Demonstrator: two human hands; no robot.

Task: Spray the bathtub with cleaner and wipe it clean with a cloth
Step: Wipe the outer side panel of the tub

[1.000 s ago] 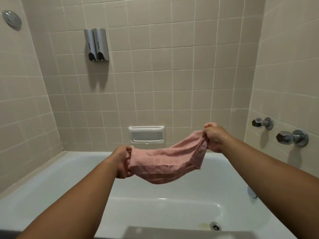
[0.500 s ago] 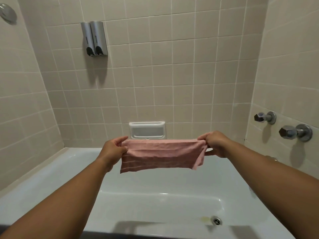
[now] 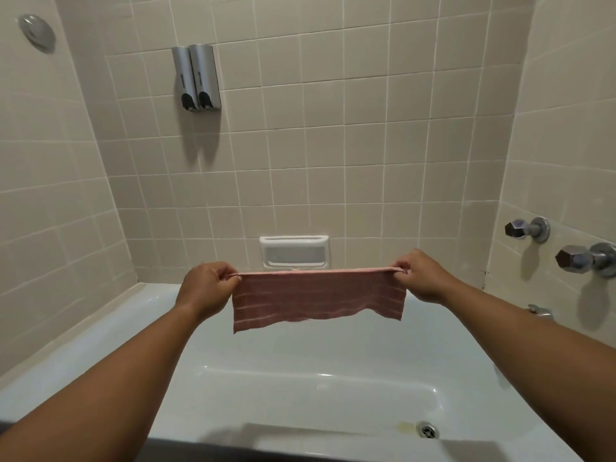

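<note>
Head view. My left hand (image 3: 208, 288) and right hand (image 3: 421, 278) each pinch one top corner of the pink cloth (image 3: 316, 298) between thumb and curled fingers. They hold it in the air over the far side of the bathtub (image 3: 100, 341), just below the soap dish (image 3: 294, 251) on the wall. A second ago the cloth sagged in a bunch between the hands. It is now drawn taut, its top edge straight, and it hangs flat. I judge that the cloth is being squared up for wiping. No cleaner bottle is in view. A yellowish mark (image 3: 405, 426) lies beside the drain (image 3: 426, 430), probably a spot the wiping must reach.
</note>
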